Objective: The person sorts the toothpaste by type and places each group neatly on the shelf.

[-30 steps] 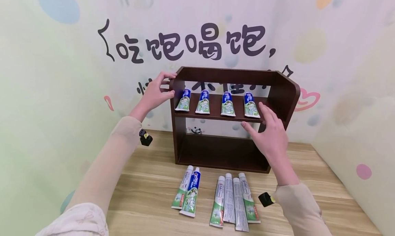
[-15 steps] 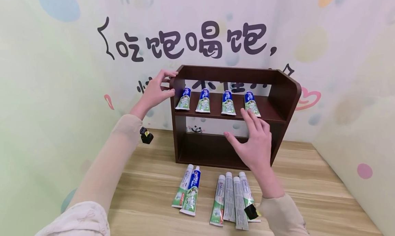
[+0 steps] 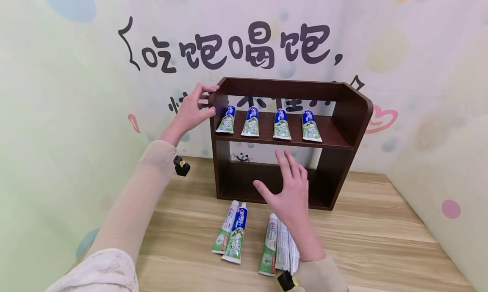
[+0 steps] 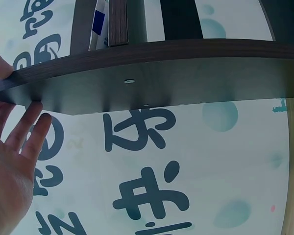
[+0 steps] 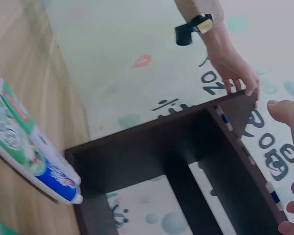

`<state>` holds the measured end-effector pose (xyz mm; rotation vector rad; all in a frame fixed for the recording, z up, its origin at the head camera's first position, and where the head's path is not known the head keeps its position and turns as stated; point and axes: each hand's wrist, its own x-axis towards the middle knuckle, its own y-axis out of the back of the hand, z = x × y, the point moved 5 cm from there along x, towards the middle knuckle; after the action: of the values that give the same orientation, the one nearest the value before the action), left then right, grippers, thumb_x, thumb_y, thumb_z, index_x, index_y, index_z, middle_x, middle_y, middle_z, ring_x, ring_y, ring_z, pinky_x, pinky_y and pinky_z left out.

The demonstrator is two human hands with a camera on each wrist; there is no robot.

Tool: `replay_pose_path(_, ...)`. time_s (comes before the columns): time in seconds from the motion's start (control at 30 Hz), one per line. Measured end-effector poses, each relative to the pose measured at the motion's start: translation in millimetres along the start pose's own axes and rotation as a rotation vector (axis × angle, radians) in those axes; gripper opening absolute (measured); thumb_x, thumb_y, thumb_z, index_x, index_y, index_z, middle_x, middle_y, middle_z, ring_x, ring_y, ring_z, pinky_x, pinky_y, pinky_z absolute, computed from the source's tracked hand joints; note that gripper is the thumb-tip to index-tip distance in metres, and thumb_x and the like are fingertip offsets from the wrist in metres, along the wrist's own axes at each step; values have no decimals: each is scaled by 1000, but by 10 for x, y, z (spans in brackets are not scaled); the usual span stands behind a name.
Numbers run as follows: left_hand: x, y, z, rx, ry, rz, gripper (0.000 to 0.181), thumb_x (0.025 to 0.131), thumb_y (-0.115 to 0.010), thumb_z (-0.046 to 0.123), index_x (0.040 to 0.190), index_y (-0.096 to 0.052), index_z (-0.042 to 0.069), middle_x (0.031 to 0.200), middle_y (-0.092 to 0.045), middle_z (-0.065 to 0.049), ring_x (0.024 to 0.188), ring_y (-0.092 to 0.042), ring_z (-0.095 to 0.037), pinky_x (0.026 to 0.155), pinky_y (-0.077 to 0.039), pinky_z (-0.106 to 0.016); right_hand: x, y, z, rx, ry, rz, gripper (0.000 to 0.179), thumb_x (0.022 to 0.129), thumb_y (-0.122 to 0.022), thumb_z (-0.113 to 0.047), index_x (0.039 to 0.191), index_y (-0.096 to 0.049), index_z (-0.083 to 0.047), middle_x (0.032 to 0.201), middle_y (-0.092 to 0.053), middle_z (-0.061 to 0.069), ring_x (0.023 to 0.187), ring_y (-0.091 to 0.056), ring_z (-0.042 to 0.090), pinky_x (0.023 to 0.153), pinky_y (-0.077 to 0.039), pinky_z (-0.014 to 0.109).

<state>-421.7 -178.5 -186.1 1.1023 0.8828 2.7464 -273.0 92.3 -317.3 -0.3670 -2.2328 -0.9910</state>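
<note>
My left hand (image 3: 192, 114) grips the upper left side panel of a dark brown two-tier shelf (image 3: 282, 87); the left wrist view shows its thumb and fingers on either face of that panel (image 4: 152, 83). Blue-and-green toothpaste tubes (image 3: 281, 124) stand in a spaced row on the upper tier. In front of the lower tier hovers my right hand (image 3: 291, 194), fingers spread and holding nothing. Below it on the table lie several white-and-green toothpaste tubes (image 3: 268, 245), partly hidden by the wrist. Left of them, a blue-and-green toothpaste tube (image 3: 237, 237) overlaps a white-and-green one (image 3: 225, 232).
The shelf stands on a wood-grain table (image 3: 373, 237) close to the back wall (image 3: 381, 50), which carries large dark lettering. Side walls with coloured dots enclose the table. The lower tier (image 3: 244, 184) has an open back.
My right hand has moved left and down from the right end of the upper tier, leaving the rightmost tube there in full view. The left hand has kept its hold on the shelf.
</note>
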Motion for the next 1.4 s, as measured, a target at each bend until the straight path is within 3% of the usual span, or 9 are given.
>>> replay_pose_path(0.37,-9,21,-1,-1,4,5,45,88,-61,2,130,-47,5,150,-51,-3,124,-58,-31,106,-50,-48,-226,-213,24,46,-94,-63,99,77,-76,-58,157,-22,-35,162,-30,5,143,-31,32,111,-37,63)
replay_pose_path(0.7,1,34,14,19,13,-6,46,88,-62,3,131,-46,9,150,-51,-1,121,-59,-27,105,-51,-43,-319,-355,47,58,-127,-102,104,75,-77,-59,158,-21,-29,162,-29,5,144,-30,33,112,-37,63)
replay_pose_path(1.1,8,50,14,41,20,-9,46,89,-61,5,132,-46,9,151,-51,1,121,-59,-28,104,-52,-44,-474,-574,64,87,-184,-186,108,74,-78,-58,159,-16,-32,163,-27,6,144,-30,32,109,-42,60)
replay_pose_path(1.4,-5,31,28,22,28,-30,46,88,-61,4,132,-45,8,152,-50,1,123,-58,-30,104,-51,-45,-585,-734,114,112,-226,-253,111,74,-81,-52,159,-15,-27,163,-25,9,144,-29,34,107,-44,61)
